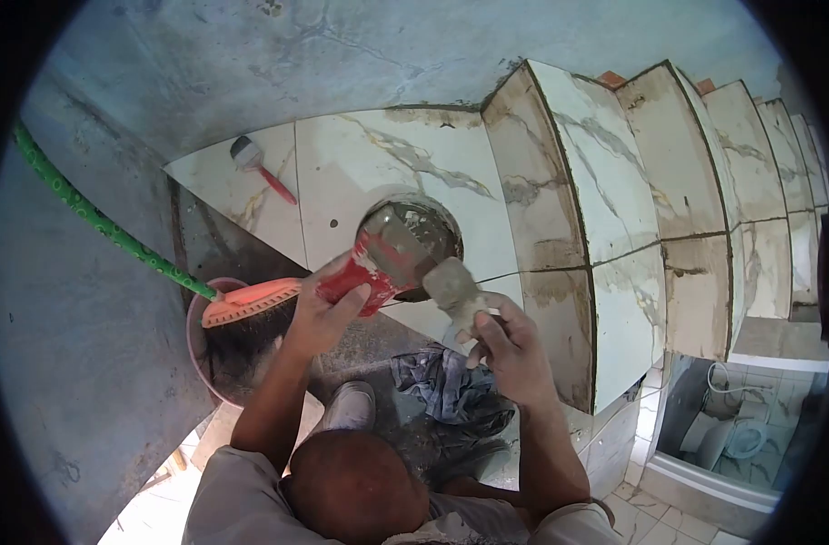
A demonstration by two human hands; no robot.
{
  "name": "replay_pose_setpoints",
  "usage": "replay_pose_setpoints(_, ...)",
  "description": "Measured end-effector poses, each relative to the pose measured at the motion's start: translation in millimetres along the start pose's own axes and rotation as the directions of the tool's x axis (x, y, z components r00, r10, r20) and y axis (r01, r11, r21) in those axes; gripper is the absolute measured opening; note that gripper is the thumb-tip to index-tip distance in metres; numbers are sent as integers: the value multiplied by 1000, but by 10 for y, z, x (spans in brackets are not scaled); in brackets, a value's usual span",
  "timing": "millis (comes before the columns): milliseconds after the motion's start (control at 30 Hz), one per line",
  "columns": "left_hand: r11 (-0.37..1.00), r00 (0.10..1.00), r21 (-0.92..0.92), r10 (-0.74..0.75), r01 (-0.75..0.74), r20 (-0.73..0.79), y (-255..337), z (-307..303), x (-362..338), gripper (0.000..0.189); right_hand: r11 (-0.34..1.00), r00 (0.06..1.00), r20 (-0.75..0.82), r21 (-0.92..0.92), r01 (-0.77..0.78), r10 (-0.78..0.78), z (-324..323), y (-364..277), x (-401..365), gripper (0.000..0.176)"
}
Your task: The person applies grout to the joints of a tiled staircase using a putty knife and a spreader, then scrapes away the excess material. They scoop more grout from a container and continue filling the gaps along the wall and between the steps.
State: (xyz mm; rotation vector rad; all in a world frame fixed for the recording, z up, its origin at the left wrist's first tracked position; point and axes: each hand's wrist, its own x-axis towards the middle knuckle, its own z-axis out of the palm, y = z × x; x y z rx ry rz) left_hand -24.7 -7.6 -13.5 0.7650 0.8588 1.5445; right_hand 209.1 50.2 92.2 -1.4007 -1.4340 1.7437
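Note:
My left hand [322, 313] is closed round the red end of a broad tool [364, 272] smeared with grey paste, its grey face over the bowl. In my right hand [514, 350], the thumb and fingers pinch a putty knife [452, 286] whose blade and handle are caked with the same paste. That blade is just right of the red tool, near the bowl's lower right rim. Beneath both tools, a round bowl [451, 222] with grey paste inside stands on the marble-patterned tile [342, 163], partly hidden by them.
A red-handled scraper [267, 173] lies on the tile at the upper left. An orange broom [251, 302] with a green handle [96, 218] rests across a pink bucket [196, 350]. Crumpled dark cloth [446, 386] lies below my hands. Tiled steps [605, 191] rise rightward.

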Motion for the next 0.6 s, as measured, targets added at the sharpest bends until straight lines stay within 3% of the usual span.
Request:
replay_pose_setpoints(67,982,999,182,34,-41,40,-39,81,-47,43,999,999,33,-26,-27,28,-7,31,41,25)
replay_pose_setpoints(100,983,998,180,31,-39,47,-27,116,-18,43,997,995,77,-54,-53,57,-7,30,63,26)
replay_pose_setpoints(167,731,922,565,270,-383,276,61,178,36,47,993,994,55,-61,-96,100,46,-80,68,26)
replay_pose_setpoints(233,693,914,599,265,-402,307,133,166,55,50,988,989,34,-66,-138,141,69,-115,70,27)
replay_pose_setpoints(300,654,905,628,260,-423,338,162,120,76,53,995,994,61,-39,-87,89,60,-94,71,29)
replay_pose_setpoints(467,391,854,759,233,-520,465,268,-4,101,63,998,990,130,30,-56,51,-25,49,123,30)
replay_pose_setpoints(500,391,854,759,233,-520,465,310,-2,105,63,998,987,156,43,-40,33,-43,88,145,31)
replay_pose_setpoints(567,236,849,816,160,-528,504,437,25,93,64,999,985,171,47,-16,8,-76,166,178,35)
replay_pose_setpoints(600,237,850,817,158,-526,502,434,22,84,64,999,985,172,47,-19,10,-73,172,174,35)
